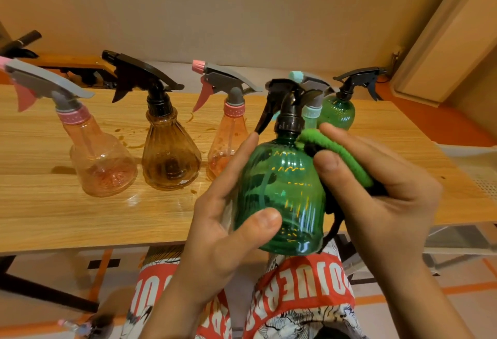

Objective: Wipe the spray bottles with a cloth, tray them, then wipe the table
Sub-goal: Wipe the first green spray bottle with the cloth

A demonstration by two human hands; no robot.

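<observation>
Green spray bottle held upright, green cloth at its shoulder, five bottles standing on table

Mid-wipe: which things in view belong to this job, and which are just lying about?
Job: held green bottle, green cloth, left hand, right hand, left pink bottle, amber bottle, middle pink bottle, teal-capped bottle, far green bottle, table, brown spills.
Lying about: black handle far left, small object on floor.

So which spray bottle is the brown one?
The ribbed bottle with the black sprayer, standing on the table between two pink bottles; no other is brown.
</observation>
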